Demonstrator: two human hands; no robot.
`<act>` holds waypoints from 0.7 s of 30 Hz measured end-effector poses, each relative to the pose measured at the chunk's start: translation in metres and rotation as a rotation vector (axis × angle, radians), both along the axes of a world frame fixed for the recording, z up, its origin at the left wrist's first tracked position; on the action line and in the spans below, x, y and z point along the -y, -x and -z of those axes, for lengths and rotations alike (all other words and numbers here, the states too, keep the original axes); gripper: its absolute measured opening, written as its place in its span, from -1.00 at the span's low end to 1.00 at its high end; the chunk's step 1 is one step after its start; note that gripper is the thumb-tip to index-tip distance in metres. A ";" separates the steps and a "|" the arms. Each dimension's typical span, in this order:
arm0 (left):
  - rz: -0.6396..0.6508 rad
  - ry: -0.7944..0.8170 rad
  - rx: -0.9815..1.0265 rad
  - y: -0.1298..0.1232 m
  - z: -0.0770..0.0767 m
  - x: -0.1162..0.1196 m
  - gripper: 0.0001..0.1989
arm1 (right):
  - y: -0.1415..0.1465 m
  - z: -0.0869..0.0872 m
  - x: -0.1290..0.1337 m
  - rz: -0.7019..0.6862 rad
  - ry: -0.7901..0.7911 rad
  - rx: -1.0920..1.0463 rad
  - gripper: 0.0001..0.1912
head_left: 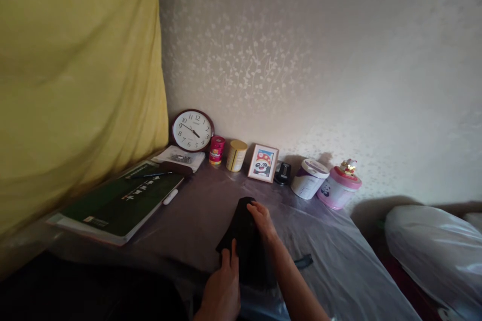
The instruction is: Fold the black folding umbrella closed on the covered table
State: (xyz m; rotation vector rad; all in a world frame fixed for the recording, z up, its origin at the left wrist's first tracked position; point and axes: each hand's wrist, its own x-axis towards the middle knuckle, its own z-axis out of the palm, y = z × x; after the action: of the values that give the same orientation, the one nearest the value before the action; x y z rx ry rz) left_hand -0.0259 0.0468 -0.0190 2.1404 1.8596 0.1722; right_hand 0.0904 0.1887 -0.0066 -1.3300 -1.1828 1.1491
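Observation:
A black cloth-like item point(250, 246) lies on the covered table point(196, 215) near its front edge. At its lower left side is my left hand point(224, 281), its fingers pointing up against the dark material. My right hand point(262, 218) holds the top right edge of the item between thumb and fingers. A dark strap-like piece point(303, 261) sticks out to the right, beyond my right forearm.
A large green book point(124, 200) with a pen lies left, beside a white marker point(170, 196). Along the wall stand a clock point(193, 130), a red can point(216, 150), a yellow-lidded can point(237, 156), a panda picture point(263, 163), a white tub point(309, 179) and a pink tub point(339, 188).

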 end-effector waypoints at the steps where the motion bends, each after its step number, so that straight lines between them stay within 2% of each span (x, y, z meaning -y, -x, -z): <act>1: 0.002 0.003 0.000 0.000 0.001 0.000 -0.32 | 0.003 0.004 -0.002 0.021 0.006 0.046 -0.57; 5: -0.008 0.021 0.028 0.002 0.001 0.000 -0.43 | 0.015 0.010 -0.003 -0.061 -0.014 0.234 -0.61; 10: -0.004 -0.021 0.035 0.009 -0.002 0.004 -0.50 | 0.020 0.003 0.008 -0.180 -0.200 0.639 -0.72; 12: -0.009 -0.059 0.019 0.014 0.000 0.005 -0.52 | 0.020 0.000 0.013 -0.206 -0.228 0.731 -0.73; 15: -0.043 -0.172 -0.005 0.020 0.002 0.006 -0.57 | 0.021 -0.001 0.018 -0.230 -0.261 0.799 -0.75; 17: 0.007 -0.267 -0.006 0.021 0.001 0.006 -0.57 | 0.022 -0.001 0.020 -0.251 -0.279 0.816 -0.76; 19: 0.086 -0.317 -0.011 0.018 -0.001 0.005 -0.50 | 0.023 -0.002 0.022 -0.274 -0.281 0.817 -0.76; 21: 0.120 -0.301 -0.026 0.014 -0.003 0.004 -0.38 | 0.023 -0.004 0.022 -0.288 -0.281 0.810 -0.77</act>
State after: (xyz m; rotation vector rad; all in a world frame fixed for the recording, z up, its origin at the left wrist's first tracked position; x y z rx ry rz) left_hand -0.0396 0.0427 -0.0162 2.4553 1.8086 0.4242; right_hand 0.0675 0.1664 -0.0023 -1.4730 -2.0869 0.5788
